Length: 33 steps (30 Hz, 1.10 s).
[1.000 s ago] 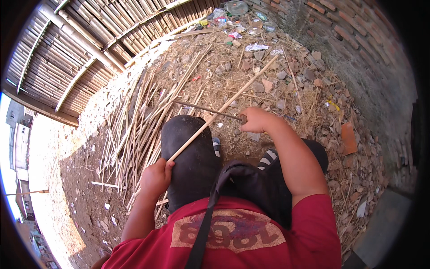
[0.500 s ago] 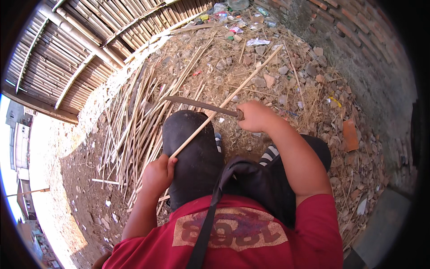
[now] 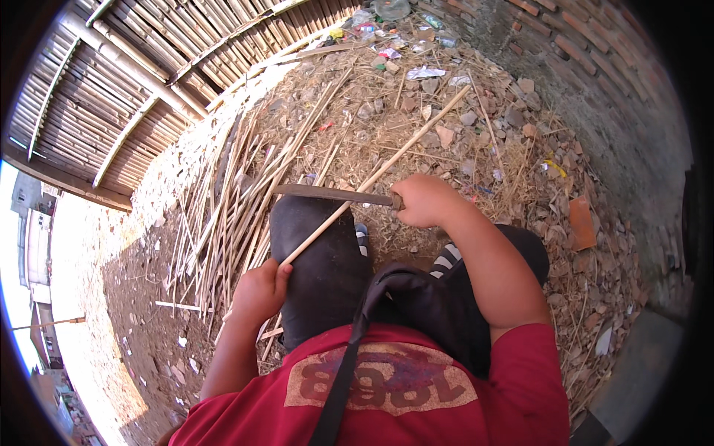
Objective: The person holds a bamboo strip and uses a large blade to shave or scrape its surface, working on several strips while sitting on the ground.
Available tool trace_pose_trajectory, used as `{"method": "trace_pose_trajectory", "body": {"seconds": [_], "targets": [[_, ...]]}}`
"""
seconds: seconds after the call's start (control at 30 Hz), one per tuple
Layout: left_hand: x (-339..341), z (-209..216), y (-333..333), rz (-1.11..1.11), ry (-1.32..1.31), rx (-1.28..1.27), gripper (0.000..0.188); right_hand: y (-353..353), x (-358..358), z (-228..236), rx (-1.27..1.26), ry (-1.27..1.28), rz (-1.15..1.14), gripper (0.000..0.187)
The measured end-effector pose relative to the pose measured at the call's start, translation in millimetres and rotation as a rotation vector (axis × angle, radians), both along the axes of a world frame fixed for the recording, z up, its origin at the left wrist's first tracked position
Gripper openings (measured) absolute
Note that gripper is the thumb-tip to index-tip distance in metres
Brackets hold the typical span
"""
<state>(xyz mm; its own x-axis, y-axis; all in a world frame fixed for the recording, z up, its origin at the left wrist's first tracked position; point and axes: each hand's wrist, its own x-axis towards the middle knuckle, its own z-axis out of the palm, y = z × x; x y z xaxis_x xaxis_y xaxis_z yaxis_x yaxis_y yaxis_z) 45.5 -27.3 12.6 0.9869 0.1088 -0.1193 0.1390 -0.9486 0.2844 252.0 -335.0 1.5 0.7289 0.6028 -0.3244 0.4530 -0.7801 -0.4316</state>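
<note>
My left hand [image 3: 260, 292] is closed around the near end of a long, pale bamboo strip [image 3: 416, 137], which slants across my left knee up to the far right. In my right hand [image 3: 425, 201] is the handle of a machete [image 3: 327, 193]. Its long, dark blade points left and crosses the strip just above my knee; I cannot tell how deep the edge sits. To the left of my knee lies a loose heap of similar bamboo strips [image 3: 223, 215] on the ground.
A slatted bamboo panel [image 3: 126, 82] fills the upper left. On the right rises a brick wall [image 3: 595, 82]. Rubble, dry straw and litter cover the ground, with a broken orange tile [image 3: 582, 223] near the wall. Plastic waste [image 3: 392, 9] lies at the far end.
The machete and my right hand have come slightly nearer along the strip, and the blade now lies more level. My left hand keeps its hold with little movement.
</note>
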Motion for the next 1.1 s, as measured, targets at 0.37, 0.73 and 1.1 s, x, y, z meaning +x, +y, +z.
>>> {"method": "trace_pose_trajectory", "body": {"seconds": [0.37,0.73,1.1], "targets": [[0.7,-6.4,-1.7,-0.017,-0.045,0.042,0.039,-18.1,18.2,-14.0,0.083,0.068,-0.116,0.032],[1.2,-8.1,6.5,-0.034,-0.078,0.038,0.042,-36.1,31.4,-35.5,0.15,0.099,-0.213,0.033],[1.4,-3.1,5.6,0.013,-0.004,-0.021,0.043,-42.6,30.7,-39.9,0.22,0.155,-0.363,0.029]]}}
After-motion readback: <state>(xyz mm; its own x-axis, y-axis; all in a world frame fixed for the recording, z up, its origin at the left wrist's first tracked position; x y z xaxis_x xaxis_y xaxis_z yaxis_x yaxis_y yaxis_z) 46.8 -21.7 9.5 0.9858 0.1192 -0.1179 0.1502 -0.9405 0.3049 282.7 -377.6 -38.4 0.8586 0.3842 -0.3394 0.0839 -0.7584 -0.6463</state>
